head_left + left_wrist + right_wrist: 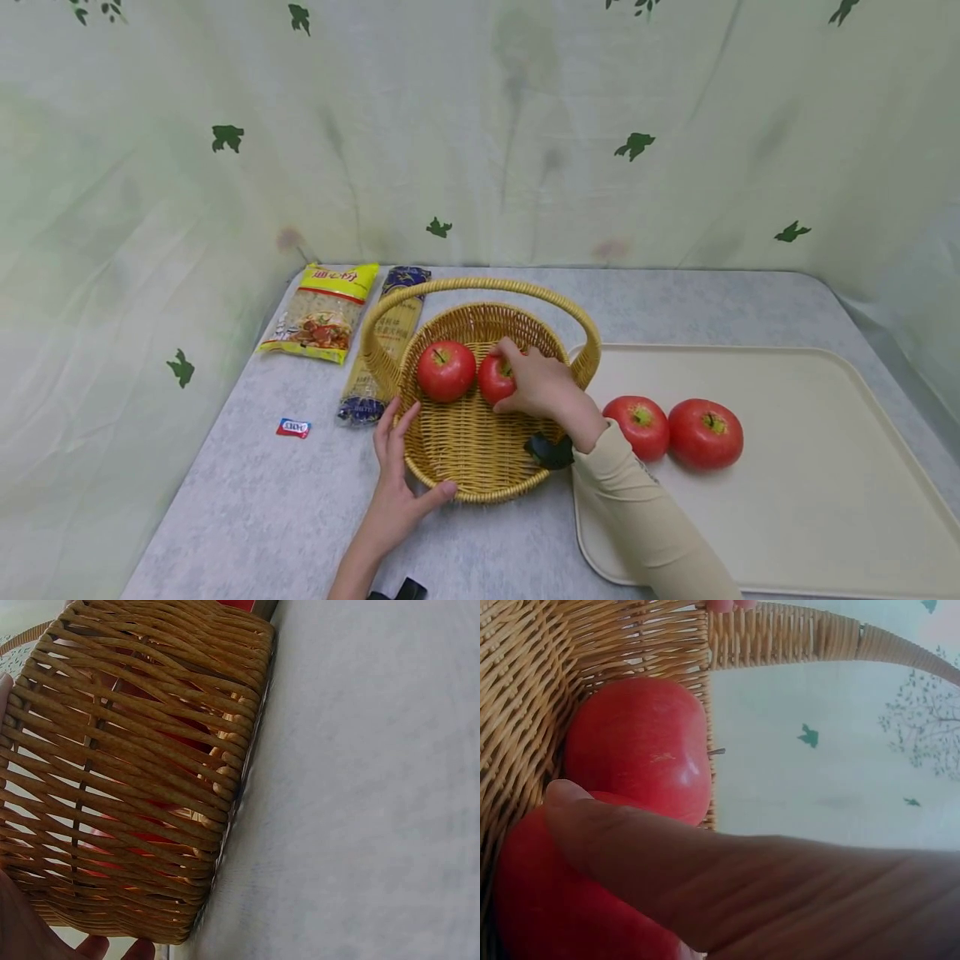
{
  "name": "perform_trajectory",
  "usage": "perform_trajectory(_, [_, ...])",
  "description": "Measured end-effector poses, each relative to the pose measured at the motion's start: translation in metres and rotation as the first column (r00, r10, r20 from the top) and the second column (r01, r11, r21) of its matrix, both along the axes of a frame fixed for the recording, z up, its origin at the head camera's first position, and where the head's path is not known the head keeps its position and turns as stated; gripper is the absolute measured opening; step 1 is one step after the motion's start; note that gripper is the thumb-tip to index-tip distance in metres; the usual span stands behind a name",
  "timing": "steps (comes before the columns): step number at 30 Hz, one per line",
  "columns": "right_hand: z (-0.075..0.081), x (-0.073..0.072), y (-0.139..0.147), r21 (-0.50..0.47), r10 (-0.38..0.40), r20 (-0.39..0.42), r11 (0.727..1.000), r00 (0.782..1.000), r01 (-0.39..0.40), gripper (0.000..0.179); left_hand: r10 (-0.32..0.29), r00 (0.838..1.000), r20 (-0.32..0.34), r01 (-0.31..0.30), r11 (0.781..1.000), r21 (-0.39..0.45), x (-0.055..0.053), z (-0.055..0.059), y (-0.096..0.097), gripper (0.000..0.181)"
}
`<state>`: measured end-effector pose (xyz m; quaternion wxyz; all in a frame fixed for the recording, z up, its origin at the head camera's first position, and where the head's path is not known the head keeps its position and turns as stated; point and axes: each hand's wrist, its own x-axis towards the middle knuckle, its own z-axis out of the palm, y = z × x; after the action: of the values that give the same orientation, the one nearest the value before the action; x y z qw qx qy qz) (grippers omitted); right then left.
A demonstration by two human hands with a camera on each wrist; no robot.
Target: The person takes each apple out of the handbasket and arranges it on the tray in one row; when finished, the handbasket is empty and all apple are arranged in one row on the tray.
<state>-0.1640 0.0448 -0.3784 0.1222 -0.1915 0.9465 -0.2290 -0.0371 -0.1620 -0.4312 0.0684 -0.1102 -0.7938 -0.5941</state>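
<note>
A round wicker basket (pixel 472 450) with a tall arched handle stands on the table, two red apples inside. My right hand (pixel 536 383) reaches into it and grips the right apple (pixel 493 379), fingers over the top and thumb on the near side. Close beside it lies the other apple (pixel 446 372), stem up. In the right wrist view, the thumb (pixel 622 832) presses on the gripped apple (pixel 570 900), which touches its neighbour (pixel 637 750). My left hand (pixel 397 475) holds the basket's near-left rim, thumb in front and fingertips at the side. The left wrist view shows the woven wall (pixel 135 765) up close.
Two more apples, one (pixel 639 427) beside another (pixel 705 433), lie on a beige tray (pixel 817 500) at right. Behind the basket's left side lie a long pasta pack (pixel 390 333) and a yellow-topped food bag (pixel 322 312). A small red-and-blue packet (pixel 293 427) is at left.
</note>
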Motion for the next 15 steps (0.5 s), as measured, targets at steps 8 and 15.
perform_trajectory(8, [-0.0009,-0.0002,-0.0032,0.056,-0.007,-0.056,0.998,0.998,0.010,0.068,0.000,1.000,-0.006,0.000,1.000,-0.004,0.0000,0.0004,0.0002,0.096])
perform_trajectory(15, [-0.0017,-0.0003,-0.0056,0.114,-0.017,-0.109,0.993,0.994,0.030,0.069,0.002,1.000,-0.001,-0.002,1.000,-0.007,0.0004,0.0010,-0.0001,0.097])
